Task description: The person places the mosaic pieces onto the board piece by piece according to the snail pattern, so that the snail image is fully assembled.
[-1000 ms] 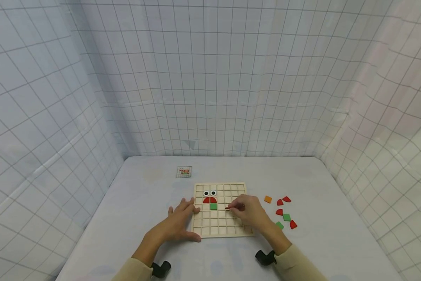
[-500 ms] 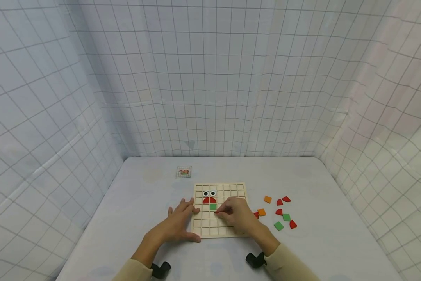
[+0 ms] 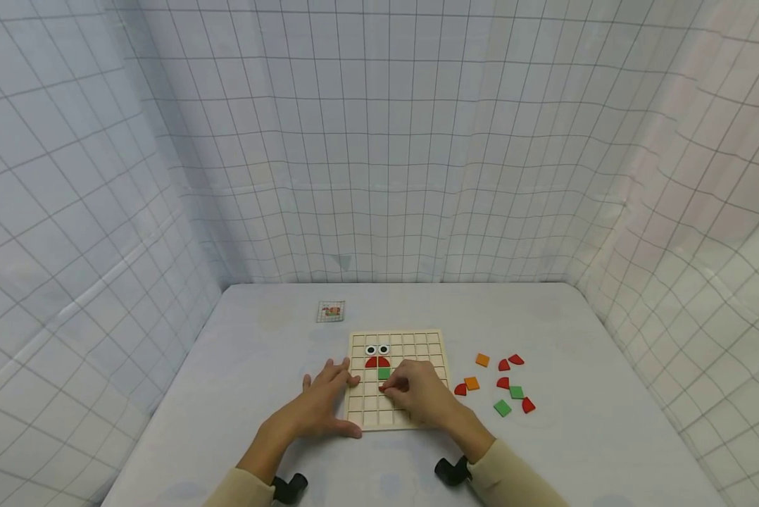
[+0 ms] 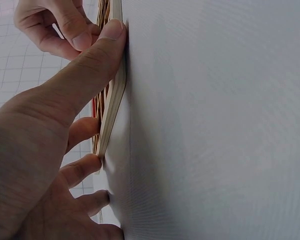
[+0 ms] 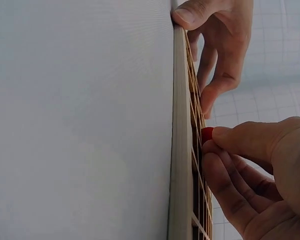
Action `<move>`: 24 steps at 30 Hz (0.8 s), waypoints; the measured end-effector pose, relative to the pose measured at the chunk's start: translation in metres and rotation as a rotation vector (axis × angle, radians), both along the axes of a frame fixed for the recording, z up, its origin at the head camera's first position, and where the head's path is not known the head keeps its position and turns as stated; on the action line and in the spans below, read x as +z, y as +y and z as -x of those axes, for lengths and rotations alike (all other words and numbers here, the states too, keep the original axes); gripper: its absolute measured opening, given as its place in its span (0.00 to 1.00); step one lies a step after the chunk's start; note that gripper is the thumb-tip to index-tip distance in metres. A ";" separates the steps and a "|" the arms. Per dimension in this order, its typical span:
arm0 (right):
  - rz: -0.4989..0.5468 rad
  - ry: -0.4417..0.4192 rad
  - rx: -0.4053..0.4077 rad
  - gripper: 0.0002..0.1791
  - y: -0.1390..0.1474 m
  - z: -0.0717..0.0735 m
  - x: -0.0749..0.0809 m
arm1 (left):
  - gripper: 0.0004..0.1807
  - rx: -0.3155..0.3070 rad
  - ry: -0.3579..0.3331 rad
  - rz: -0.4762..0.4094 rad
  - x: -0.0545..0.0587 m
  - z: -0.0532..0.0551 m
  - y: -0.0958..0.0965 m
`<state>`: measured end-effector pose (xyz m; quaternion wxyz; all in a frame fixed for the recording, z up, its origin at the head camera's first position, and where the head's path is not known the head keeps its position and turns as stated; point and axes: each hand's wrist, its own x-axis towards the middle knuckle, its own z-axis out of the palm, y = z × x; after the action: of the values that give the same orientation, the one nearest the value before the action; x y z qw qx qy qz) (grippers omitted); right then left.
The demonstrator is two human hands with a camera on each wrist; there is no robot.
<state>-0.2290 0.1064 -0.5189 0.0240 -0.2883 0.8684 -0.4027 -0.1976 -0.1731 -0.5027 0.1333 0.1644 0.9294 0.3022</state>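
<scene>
My right hand [image 3: 425, 396] pinches a red tile [image 5: 206, 134] between thumb and fingertips, low over the wooden grid board [image 3: 420, 339]. In the head view that tile is at the cell just below a green square tile [image 3: 384, 374]; the fingers partly cover it. Two red quarter-round tiles [image 3: 371, 362] lie in the row above the green one, and two eye tiles [image 3: 384, 350] above those. My left hand [image 3: 321, 403] rests spread along the board's left side. Its thumb [image 4: 112, 32] touches the board's near edge, and other fingertips touch the left edge.
Right of the board lie loose tiles: orange squares [image 3: 483, 360], green squares [image 3: 503, 408] and several red quarter-rounds [image 3: 528, 405]. A small picture card [image 3: 331, 311] lies behind the board, to its left. Gridded white curtains [image 3: 379, 176] surround the table on three sides.
My right hand has moved left across the board with the red tile, to below the green square. Loose tiles formerly behind that hand now show. The left hand stays in place.
</scene>
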 end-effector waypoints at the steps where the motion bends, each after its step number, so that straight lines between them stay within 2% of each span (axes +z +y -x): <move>1: -0.004 0.000 0.002 0.03 0.000 0.000 0.001 | 0.50 -0.001 0.000 0.001 0.000 0.000 0.000; 8: -0.031 0.009 0.021 0.04 -0.001 -0.001 0.006 | 0.50 0.001 0.004 0.000 0.001 0.000 -0.001; 16: -0.041 -0.009 0.023 0.03 -0.003 0.000 0.004 | 0.51 0.002 -0.001 0.005 0.000 0.000 0.000; 24: -0.053 0.011 -0.001 0.03 -0.006 0.002 0.002 | 0.51 -0.003 0.007 -0.006 0.000 0.000 0.000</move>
<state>-0.2306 0.1007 -0.5164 0.0266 -0.2891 0.8791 -0.3781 -0.1973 -0.1736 -0.5031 0.1298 0.1674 0.9287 0.3042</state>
